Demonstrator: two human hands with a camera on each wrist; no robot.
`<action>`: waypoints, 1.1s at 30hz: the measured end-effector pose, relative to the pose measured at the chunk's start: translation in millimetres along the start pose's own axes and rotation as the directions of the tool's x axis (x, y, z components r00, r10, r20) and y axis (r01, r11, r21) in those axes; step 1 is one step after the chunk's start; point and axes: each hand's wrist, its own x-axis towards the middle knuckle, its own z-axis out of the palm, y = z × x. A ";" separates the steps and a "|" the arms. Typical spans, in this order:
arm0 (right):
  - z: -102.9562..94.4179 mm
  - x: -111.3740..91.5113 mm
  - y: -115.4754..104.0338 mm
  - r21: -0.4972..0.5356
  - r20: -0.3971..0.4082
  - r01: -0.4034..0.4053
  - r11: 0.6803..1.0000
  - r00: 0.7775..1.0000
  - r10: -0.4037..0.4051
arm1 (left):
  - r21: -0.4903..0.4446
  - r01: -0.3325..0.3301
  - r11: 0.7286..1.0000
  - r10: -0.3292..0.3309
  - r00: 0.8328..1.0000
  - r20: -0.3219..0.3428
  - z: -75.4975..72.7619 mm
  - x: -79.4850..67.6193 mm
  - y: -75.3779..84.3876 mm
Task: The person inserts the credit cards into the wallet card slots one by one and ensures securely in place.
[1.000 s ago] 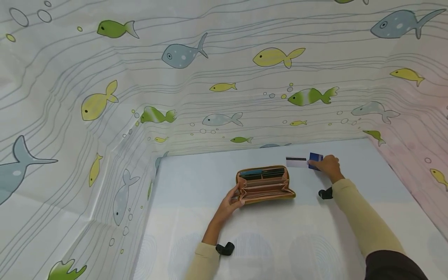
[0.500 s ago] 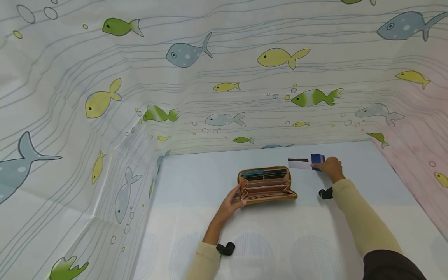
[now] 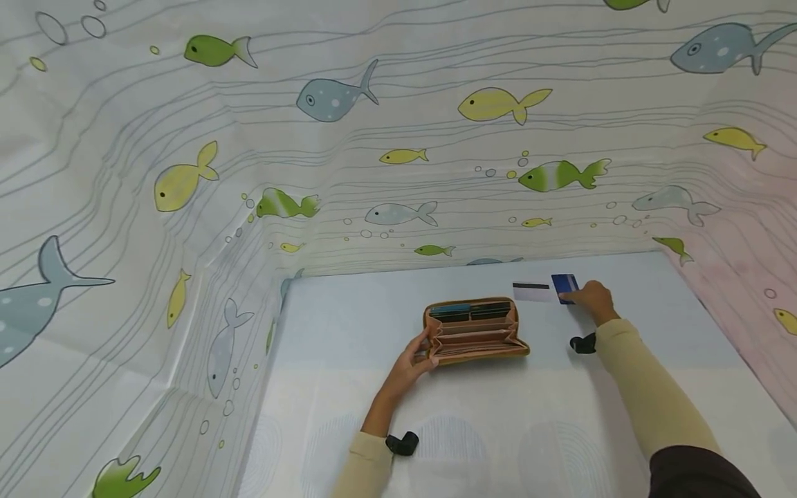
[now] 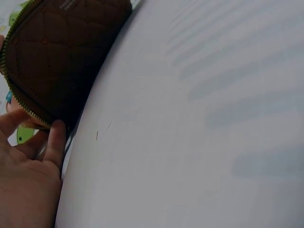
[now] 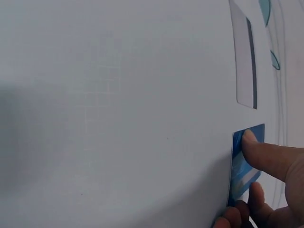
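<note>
A brown zip-around wallet stands spread wide on the table, its tan pleated compartments facing up. Dark and teal cards fill slots along its far inner side. My left hand holds the wallet's left end; the left wrist view shows its fingers at the zipper edge of the quilted outside. Farther right, my right hand holds a blue card at the table, thumb on its face and fingers along its edges. A white card with a dark stripe lies just left of it.
The table has a pale cover with faint arch patterns. A fish-printed sheet rises behind it and along the left; a pinkish side borders the right. Black wrist cameras sit at both wrists.
My right hand has shifted slightly right, its thumb sliding back on the blue card, so more of the card shows. The card is turned a little. Left hand and wallet stay put.
</note>
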 end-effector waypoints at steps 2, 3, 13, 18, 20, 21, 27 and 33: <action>0.2 1.5 -0.9 0.012 -0.013 0.011 1.000 1.000 -0.011 | 0.001 0.000 1.000 0.000 1.000 -0.010 -0.8 2.7 -7.4; 0.7 2.2 -1.2 0.021 -0.022 0.014 1.000 1.000 -0.014 | 0.000 0.000 1.000 0.000 1.000 -0.019 -1.0 4.2 -11.4; -1.2 10.9 11.1 0.105 0.038 -0.050 0.993 0.998 0.046 | 0.047 -0.039 0.998 0.042 0.997 -0.067 -0.1 11.6 -26.6; -1.8 15.9 11.4 0.106 0.050 -0.075 0.992 0.996 0.070 | 0.064 -0.059 0.996 0.064 0.995 -0.079 -1.3 12.2 -26.9; -1.2 15.9 10.8 0.094 0.052 -0.084 0.992 0.996 0.079 | 0.054 -0.054 0.997 0.058 0.996 -0.073 -1.2 11.5 -27.5; -0.6 15.5 10.4 0.084 0.049 -0.085 0.993 0.996 0.081 | 0.051 -0.056 0.997 0.060 0.996 -0.070 -1.2 11.3 -28.2; 4.6 7.1 6.4 0.032 0.020 -0.055 0.998 0.998 0.054 | 0.041 -0.044 0.998 0.047 0.996 -0.072 -0.9 10.5 -30.5; 2.4 1.8 5.4 0.046 0.034 -0.055 0.997 0.998 0.054 | 0.041 -0.035 0.999 0.038 0.997 -0.067 0.2 11.1 -29.5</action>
